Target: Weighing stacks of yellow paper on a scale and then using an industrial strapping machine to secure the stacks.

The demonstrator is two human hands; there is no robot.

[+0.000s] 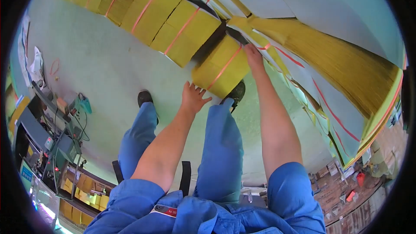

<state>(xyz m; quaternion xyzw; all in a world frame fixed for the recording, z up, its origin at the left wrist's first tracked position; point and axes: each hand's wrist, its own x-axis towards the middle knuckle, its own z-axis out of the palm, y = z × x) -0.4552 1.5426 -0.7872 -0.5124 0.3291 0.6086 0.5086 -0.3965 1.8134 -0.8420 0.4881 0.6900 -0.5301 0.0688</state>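
Observation:
In front of me is a yellow bundle (222, 67), block-shaped like stacked cardboard or paper, with an orange-red strap round it. My left hand (195, 97) is at its near left corner, fingers spread and nothing in them; whether the fingertips touch the bundle I cannot tell. Along the bundle's right side lies my right hand (254, 56), fingers stretched toward its far corner and partly hidden. Just beyond stands a row of similar strapped yellow bundles (186, 32), a dark gap between it and the near bundle.
A tall stack of white and yellow sheets (320, 91) with red straps rises close on my right. Machinery (47, 134) with cables stands at left, near a teal object (84, 103) on the green floor (99, 69). My shoe (236, 93) is beside the near bundle.

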